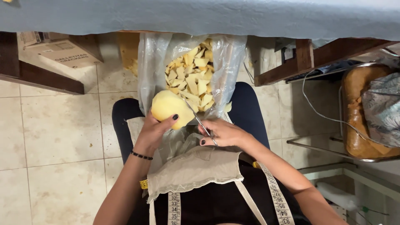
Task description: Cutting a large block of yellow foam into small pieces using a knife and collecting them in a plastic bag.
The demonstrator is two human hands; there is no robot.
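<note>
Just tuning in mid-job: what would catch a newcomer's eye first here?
At centre, the left hand holds a yellow foam block while the right hand works scissors at its edge. Just beyond, between the knees, a clear plastic bag gapes open, full of yellow foam pieces. A tape measure hangs from the person's neck, at the bottom of the view.
</note>
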